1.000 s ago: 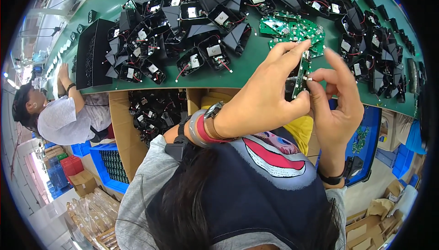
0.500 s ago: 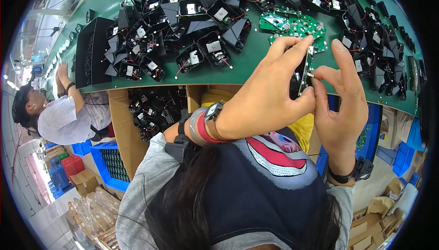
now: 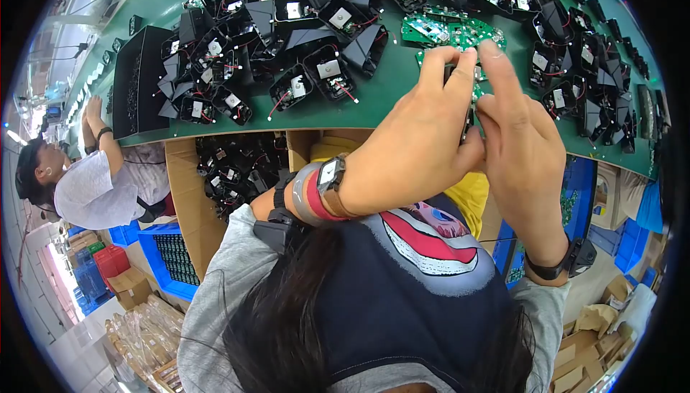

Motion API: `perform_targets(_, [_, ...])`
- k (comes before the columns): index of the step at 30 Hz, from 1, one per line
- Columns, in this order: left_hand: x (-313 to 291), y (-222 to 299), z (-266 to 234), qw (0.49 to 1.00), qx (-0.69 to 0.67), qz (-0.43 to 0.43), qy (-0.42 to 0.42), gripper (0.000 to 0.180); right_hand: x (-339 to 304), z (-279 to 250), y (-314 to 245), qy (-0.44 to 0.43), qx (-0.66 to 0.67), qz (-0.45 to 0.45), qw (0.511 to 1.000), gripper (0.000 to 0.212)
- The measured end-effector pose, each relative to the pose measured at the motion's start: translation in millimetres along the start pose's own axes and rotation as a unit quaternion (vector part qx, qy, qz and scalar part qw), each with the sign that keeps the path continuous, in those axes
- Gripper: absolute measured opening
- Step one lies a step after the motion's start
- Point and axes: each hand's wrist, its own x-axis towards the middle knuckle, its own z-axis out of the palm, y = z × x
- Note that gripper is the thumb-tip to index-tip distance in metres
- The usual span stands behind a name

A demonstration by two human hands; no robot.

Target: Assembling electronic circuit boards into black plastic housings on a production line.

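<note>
In front of my chest, my left hand (image 3: 420, 134) grips a black plastic housing (image 3: 468, 121) between thumb and fingers. A strip of green circuit board (image 3: 476, 92) shows at its edge; my fingers cover most of both. Close against its right side is my right hand (image 3: 525, 145), the index finger raised and bent, the thumb and other fingers drawn together. Whatever they pinch there is hidden. Just beyond my fingertips lies a pile of green circuit boards (image 3: 460, 32) on the green table (image 3: 402, 105).
Black housings with red wires (image 3: 327, 69) crowd the table's left, with more housings (image 3: 586, 55) at right. A black bin (image 3: 140, 80) stands at the left edge. Below are a cardboard box (image 3: 188, 206) of housings and a blue tray (image 3: 581, 195). Another person (image 3: 108, 184) works at far left.
My right hand has moved left and closer to the housing, its index finger now over the housing's far end. The housing is turned so that less of it shows. The view has shifted slightly.
</note>
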Motion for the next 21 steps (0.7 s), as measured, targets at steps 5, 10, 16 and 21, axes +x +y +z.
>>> perform_targets(5, [-4.1, -3.3, 0.4, 0.995, -0.092, -0.039, -0.011, 0.064, -7.4, -1.5, 9.6, -0.006, 0.159, 0.116, 0.980, 0.065])
perform_targets(10, [-3.8, -1.1, -5.3, 0.992, -0.115, -0.003, -0.048, 0.063, -2.6, -2.5, 20.2, -0.012, 0.331, 0.269, 0.905, 0.062])
perform_targets(16, [0.0, -18.5, -4.8, 0.987, -0.147, 0.015, -0.062, 0.062, 1.8, 7.4, 25.4, -0.014, 0.393, 0.295, 0.871, 0.045])
perform_targets(21, [-1.0, -14.5, -10.7, 0.955, -0.264, 0.044, -0.126, 0.061, 1.0, -9.8, 33.5, -0.086, 0.467, 0.306, 0.825, 0.050])
